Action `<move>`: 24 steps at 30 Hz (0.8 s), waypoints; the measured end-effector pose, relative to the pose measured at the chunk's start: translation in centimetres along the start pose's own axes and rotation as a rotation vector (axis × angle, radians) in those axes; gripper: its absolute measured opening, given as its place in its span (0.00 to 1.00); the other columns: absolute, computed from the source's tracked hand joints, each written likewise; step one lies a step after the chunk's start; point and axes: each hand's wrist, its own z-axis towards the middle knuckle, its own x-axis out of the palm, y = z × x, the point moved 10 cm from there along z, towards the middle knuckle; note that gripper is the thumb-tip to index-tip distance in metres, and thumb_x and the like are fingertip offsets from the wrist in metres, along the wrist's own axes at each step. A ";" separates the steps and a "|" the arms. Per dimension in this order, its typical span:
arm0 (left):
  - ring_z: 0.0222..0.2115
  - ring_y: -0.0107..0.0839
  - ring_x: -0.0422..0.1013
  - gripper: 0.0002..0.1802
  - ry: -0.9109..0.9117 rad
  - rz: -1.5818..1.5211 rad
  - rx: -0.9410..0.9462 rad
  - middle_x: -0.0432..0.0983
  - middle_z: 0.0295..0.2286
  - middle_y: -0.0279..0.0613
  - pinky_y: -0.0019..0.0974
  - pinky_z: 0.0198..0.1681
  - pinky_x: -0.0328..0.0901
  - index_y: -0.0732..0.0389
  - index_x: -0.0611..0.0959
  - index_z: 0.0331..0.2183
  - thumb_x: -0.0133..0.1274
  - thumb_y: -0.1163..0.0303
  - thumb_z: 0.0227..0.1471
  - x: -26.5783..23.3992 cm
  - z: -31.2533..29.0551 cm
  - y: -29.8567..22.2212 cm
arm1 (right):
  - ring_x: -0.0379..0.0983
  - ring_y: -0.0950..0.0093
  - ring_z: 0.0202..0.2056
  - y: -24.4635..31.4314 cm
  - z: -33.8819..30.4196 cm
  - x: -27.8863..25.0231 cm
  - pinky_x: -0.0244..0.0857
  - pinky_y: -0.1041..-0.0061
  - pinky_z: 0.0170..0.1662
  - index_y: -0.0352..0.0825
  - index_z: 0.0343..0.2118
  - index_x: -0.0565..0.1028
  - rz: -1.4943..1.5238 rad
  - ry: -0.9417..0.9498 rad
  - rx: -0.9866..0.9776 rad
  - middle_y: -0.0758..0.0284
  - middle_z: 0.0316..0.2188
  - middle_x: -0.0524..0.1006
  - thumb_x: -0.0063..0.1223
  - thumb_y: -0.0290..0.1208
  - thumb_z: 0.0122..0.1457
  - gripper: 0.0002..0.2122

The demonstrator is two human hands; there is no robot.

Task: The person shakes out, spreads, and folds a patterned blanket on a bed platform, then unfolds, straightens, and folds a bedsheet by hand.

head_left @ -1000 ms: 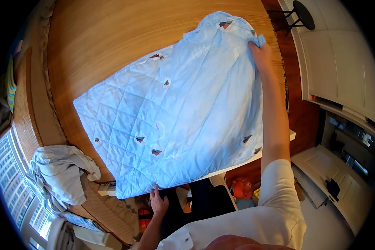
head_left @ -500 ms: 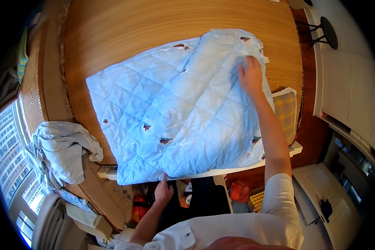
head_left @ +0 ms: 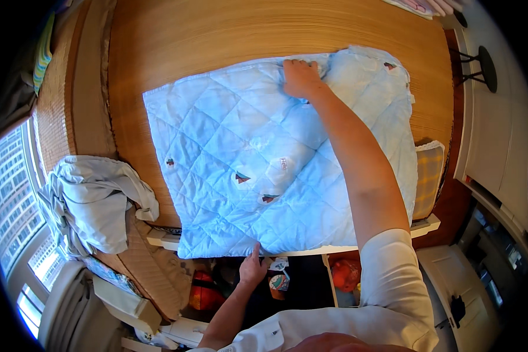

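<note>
A light blue quilt [head_left: 217, 141] with diamond stitching and small printed pictures lies spread over a wooden-toned mat [head_left: 229, 29]. At its far edge, around the middle, my right hand [head_left: 302, 79] has its fingers curled onto the fabric, closed on it. My right forearm crosses over the quilt's right half and hides part of it. The left hand [head_left: 252, 270] is at the near edge, its index finger stretched up to touch the quilt's border. Nothing shows in that hand, and its other fingers are partly hidden.
A crumpled pale garment [head_left: 97, 196] hangs at the left by the window. A yellow checked pad [head_left: 428, 176] lies right of the quilt. Below the near edge, an open drawer holds a red bag [head_left: 205, 290] and other items. A black stool [head_left: 486, 69] stands far right.
My right hand has moved left from the quilt's right part to its far edge and now grips there. My left hand stays by the near edge. The whole view has shifted slightly.
</note>
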 end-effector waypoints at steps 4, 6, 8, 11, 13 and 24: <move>0.34 0.53 0.74 0.34 -0.039 -0.073 0.005 0.77 0.34 0.57 0.49 0.38 0.69 0.62 0.66 0.57 0.53 0.68 0.48 -0.3 0.6 0.8 | 0.70 0.57 0.49 1.6 0.5 0.3 0.63 0.59 0.52 0.33 0.44 0.76 -0.078 0.197 -0.056 0.55 0.47 0.75 0.60 0.37 0.46 0.21; 0.34 0.53 0.75 0.33 -0.049 -0.103 0.008 0.78 0.33 0.56 0.49 0.37 0.69 0.62 0.67 0.56 0.53 0.68 0.48 -0.6 0.7 1.1 | 0.70 0.58 0.49 1.0 0.4 1.6 0.63 0.64 0.53 0.32 0.44 0.75 0.067 0.396 -0.002 0.53 0.46 0.75 0.57 0.35 0.46 0.20; 0.33 0.53 0.75 0.31 -0.092 -0.092 0.070 0.78 0.32 0.55 0.49 0.37 0.70 0.62 0.68 0.55 0.53 0.68 0.48 -1.3 1.0 0.4 | 0.70 0.59 0.49 0.4 1.2 0.6 0.63 0.64 0.53 0.31 0.44 0.74 0.126 0.408 -0.084 0.53 0.46 0.75 0.57 0.34 0.46 0.21; 0.32 0.53 0.75 0.31 -0.068 -0.106 0.049 0.78 0.32 0.56 0.49 0.36 0.70 0.62 0.69 0.54 0.53 0.68 0.48 -1.8 0.8 0.9 | 0.71 0.60 0.49 2.1 2.2 -1.8 0.64 0.64 0.51 0.31 0.44 0.74 0.211 0.351 -0.229 0.53 0.46 0.75 0.56 0.33 0.47 0.20; 0.32 0.53 0.75 0.31 -0.079 -0.103 0.066 0.78 0.31 0.55 0.49 0.36 0.70 0.61 0.68 0.55 0.53 0.68 0.48 -1.3 0.9 1.4 | 0.71 0.60 0.48 3.5 2.8 -2.8 0.64 0.64 0.51 0.30 0.43 0.73 0.221 0.280 -0.289 0.53 0.45 0.75 0.56 0.33 0.48 0.19; 0.33 0.51 0.75 0.43 0.025 -0.010 0.067 0.77 0.32 0.56 0.49 0.38 0.69 0.60 0.56 0.63 0.55 0.66 0.48 0.1 0.4 2.0 | 0.54 0.54 0.60 5.2 -4.0 -3.5 0.46 0.46 0.60 0.32 0.55 0.66 -0.140 -0.526 -0.033 0.53 0.58 0.60 0.53 0.42 0.56 0.27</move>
